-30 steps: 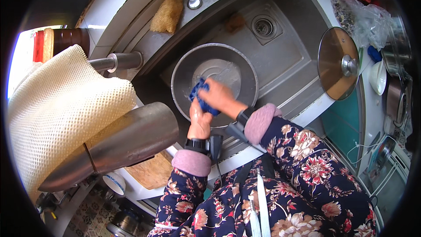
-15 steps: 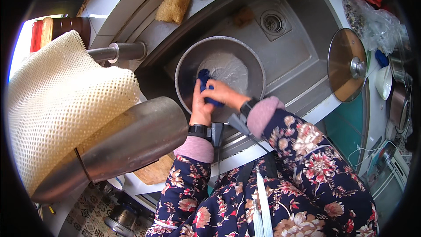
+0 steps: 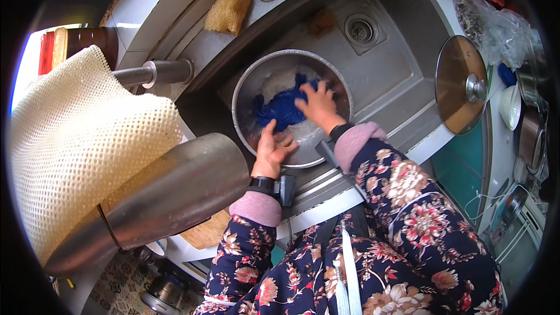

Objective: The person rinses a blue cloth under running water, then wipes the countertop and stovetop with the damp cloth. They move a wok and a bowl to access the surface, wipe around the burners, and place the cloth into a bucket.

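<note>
A crumpled wet blue cloth lies spread out in the water of a round metal basin, which stands in the sink. My left hand is at the near left inside of the basin, palm partly up, fingers apart. Its fingertips are by the near edge of the cloth. On the right, my right hand has its fingers spread at the cloth's right end. Whether its fingertips touch the cloth, I cannot tell. Neither hand grips anything.
Around the basin runs the steel sink with its drain at the back. A cream mesh mat hangs over a metal cylinder close on the left. A tan loofah lies behind; a glass lid leans at the right edge.
My hands have come apart and let go of the bunched blue cloth. It has spread out in the basin. The right hand has moved right and away from me.
</note>
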A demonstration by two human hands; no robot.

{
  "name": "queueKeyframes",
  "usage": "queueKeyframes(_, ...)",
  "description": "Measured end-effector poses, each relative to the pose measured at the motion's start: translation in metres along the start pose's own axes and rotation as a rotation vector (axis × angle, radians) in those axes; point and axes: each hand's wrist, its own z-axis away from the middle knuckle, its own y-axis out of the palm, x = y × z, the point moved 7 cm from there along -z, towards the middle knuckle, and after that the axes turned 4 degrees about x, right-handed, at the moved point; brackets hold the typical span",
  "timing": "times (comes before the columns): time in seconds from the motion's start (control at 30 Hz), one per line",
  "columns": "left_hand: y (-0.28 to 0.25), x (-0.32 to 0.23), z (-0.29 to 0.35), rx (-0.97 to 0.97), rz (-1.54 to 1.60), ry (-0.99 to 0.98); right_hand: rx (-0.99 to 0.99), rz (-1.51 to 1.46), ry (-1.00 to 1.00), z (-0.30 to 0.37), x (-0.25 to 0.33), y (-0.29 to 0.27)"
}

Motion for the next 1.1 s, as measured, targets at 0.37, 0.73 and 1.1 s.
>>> queueKeyframes(0.37, 0.015, -0.002, 0.020, 0.149, -0.056, 0.235, 0.024, -0.202, -0.116, 0.043, 0.076, -0.023)
queueKeyframes(0.73, 0.001, 0.009, -0.007, 0.134, -0.017, -0.040, 0.434, -0.519, -0.114, 0.031, 0.039, 0.025)
queueKeyframes(1.1, 0.047, -0.004, 0.046, 0.178, -0.081, 0.249, -0.041, -0.229, -0.170, 0.061, 0.085, -0.033)
